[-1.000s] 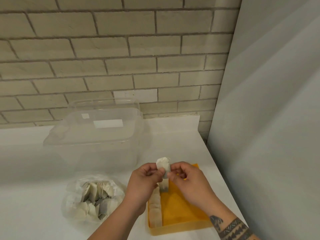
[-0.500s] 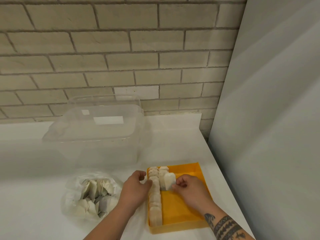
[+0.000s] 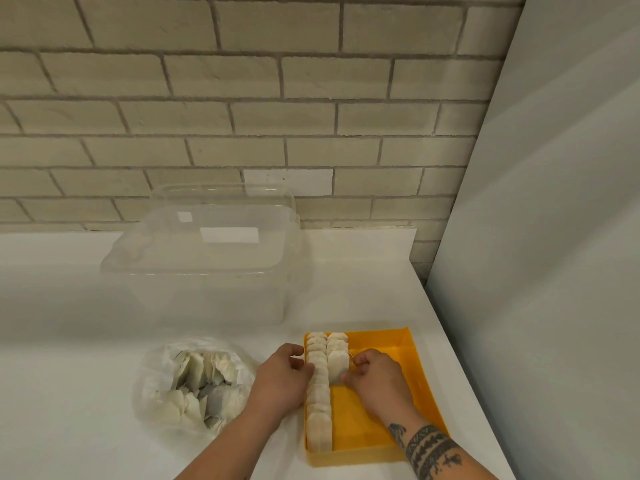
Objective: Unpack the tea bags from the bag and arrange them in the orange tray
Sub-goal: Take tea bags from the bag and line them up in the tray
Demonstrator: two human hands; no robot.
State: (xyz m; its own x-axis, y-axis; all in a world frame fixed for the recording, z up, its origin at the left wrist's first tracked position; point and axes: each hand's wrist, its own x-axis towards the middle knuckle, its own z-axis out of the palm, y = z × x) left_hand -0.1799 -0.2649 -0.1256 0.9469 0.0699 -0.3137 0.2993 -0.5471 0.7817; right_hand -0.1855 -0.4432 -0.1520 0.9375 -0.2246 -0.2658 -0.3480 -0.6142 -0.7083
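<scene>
Right on the tea bag (image 3: 337, 365) now: it stands upright at the near end of the short row (image 3: 336, 342) in the far part of the orange tray (image 3: 420, 382), and the right hand (image 3: 375, 377) has it in a pinching grip, thumb and curled fingers closed on its right edge. The wrist sits low over the tray floor, and the tattooed forearm comes in from the near right. Just to the left, the long row (image 3: 318, 410) of tea bags runs near to far along the tray's left wall. The left hand (image 3: 280, 375) sits outside that wall, fingers curled, thumb tip touching the long row; whether its grip closes on anything, I cannot tell. The tray lies on the white table (image 3: 69, 341), near right. Left of the hands is the clear plastic bag (image 3: 194, 382), open and full of loose tea bags. Farther back stands a clear plastic container (image 3: 214, 265) against the brick wall (image 3: 242, 98).
</scene>
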